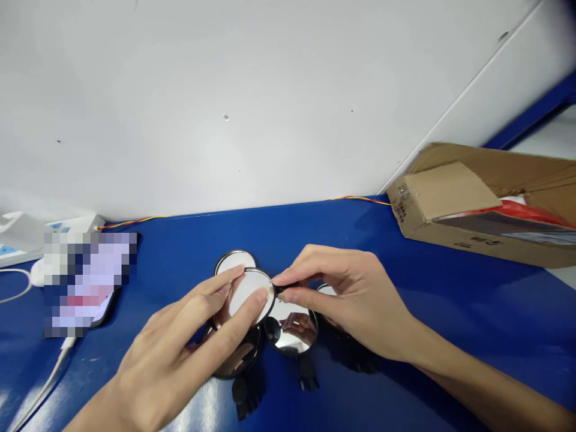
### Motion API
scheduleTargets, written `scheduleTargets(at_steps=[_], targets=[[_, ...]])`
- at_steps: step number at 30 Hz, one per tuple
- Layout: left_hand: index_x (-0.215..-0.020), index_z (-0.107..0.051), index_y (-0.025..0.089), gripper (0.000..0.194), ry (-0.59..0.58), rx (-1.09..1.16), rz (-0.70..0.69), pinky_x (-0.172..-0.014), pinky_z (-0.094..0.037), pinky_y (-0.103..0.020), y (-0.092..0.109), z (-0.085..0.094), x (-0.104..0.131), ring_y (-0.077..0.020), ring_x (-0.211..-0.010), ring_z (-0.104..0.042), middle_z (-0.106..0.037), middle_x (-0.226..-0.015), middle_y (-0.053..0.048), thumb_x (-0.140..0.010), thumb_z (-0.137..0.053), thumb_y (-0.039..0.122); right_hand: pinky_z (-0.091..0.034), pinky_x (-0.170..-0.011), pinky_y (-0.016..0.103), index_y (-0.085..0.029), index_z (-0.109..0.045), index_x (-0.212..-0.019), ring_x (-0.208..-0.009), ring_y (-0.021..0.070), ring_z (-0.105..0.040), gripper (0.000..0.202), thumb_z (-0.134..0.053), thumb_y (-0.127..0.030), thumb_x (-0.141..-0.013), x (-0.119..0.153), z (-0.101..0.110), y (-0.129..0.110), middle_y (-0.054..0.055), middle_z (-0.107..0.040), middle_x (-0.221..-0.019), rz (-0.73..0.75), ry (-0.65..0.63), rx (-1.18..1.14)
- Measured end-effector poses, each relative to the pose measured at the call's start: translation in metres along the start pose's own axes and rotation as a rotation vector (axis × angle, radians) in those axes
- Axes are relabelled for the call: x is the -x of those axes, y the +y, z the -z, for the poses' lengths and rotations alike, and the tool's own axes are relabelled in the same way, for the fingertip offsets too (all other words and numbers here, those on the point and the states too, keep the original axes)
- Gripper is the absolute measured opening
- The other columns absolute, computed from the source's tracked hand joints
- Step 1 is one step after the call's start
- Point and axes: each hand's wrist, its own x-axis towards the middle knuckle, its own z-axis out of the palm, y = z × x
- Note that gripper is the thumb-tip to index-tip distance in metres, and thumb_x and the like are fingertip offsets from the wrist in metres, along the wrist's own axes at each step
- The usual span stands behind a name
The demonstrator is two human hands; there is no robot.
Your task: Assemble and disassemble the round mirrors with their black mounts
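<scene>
My left hand (193,327) grips a small round mirror (252,295) with a thin black rim, thumb lying across its face and fingers at its far edge. From the right, my right hand (342,294) pinches the short black stem (284,289) at the mirror's side between thumb and fingertips. Below and around them, more round mirrors lie on the blue table: one behind (234,259), one in front (292,330) with a black clamp-like foot (308,373), and one partly under my left hand (238,360). Another mirror (327,290) is mostly hidden by my right hand.
An open cardboard box (472,234) with red and white contents stands at the right. At the left a phone (90,288) with a white cable (49,378) leans near a white power strip (83,225). Thin wires (135,221) run along the white wall (270,120).
</scene>
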Motion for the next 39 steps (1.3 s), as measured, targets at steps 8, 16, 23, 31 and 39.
scheduleTargets(at_steps=[8,16,23,31,39], targets=[[-0.167,-0.055,0.062,0.068,0.047,0.023,-0.059,-0.126,-0.064,-0.047,-0.019,-0.01,-0.006,-0.0242,-0.141,-0.077,-0.078,-0.131,0.001,-0.118,-0.056,0.014,-0.063,-0.074,0.026,-0.027,-0.091,-0.109,-0.081,0.014,-0.076,0.012,-0.091,-0.023,-0.098,-0.001,0.004,-0.002,0.0,-0.083,-0.095,0.081,-0.022,0.112],[-0.149,-0.078,0.039,0.048,0.151,0.318,-0.051,-0.11,-0.068,-0.033,-0.013,-0.003,-0.03,-0.0206,-0.125,-0.08,-0.078,-0.131,-0.003,-0.109,-0.074,0.012,-0.069,-0.077,0.03,-0.023,-0.083,-0.125,-0.088,0.017,-0.081,0.029,-0.09,-0.012,-0.099,0.003,0.002,0.004,0.004,-0.085,-0.106,0.528,0.044,0.299],[-0.145,-0.082,0.039,0.037,0.081,0.906,0.492,-0.104,-0.072,-0.029,0.001,0.001,-0.039,-0.0265,-0.125,-0.085,-0.081,-0.151,-0.002,-0.109,-0.08,0.048,-0.069,-0.076,0.03,-0.024,-0.079,-0.13,-0.089,0.0184,-0.081,0.034,-0.079,-0.004,-0.103,0.014,-0.004,0.008,0.007,-0.086,-0.116,0.7,0.149,0.554],[-0.155,-0.058,0.031,0.065,0.154,1.091,0.64,-0.078,-0.076,-0.03,0.001,-0.001,-0.041,-0.0244,-0.073,-0.09,-0.09,-0.084,-0.003,-0.1,-0.092,0.04,-0.068,-0.077,0.028,-0.021,-0.074,-0.135,-0.094,0.0169,-0.081,0.028,-0.081,-0.023,-0.108,0.003,0.006,0.009,0.009,-0.083,-0.118,0.694,-0.071,0.566],[-0.146,-0.079,0.034,0.043,0.047,1.015,0.542,-0.079,-0.072,-0.023,0.007,0.001,-0.041,-0.0182,-0.08,-0.087,-0.089,-0.098,-0.002,-0.104,-0.087,0.037,-0.063,-0.113,0.042,-0.015,-0.061,-0.157,-0.147,0.0302,-0.062,0.064,-0.084,-0.046,-0.106,0.005,0.005,0.004,0.024,-0.057,-0.164,0.679,-0.101,0.695]])
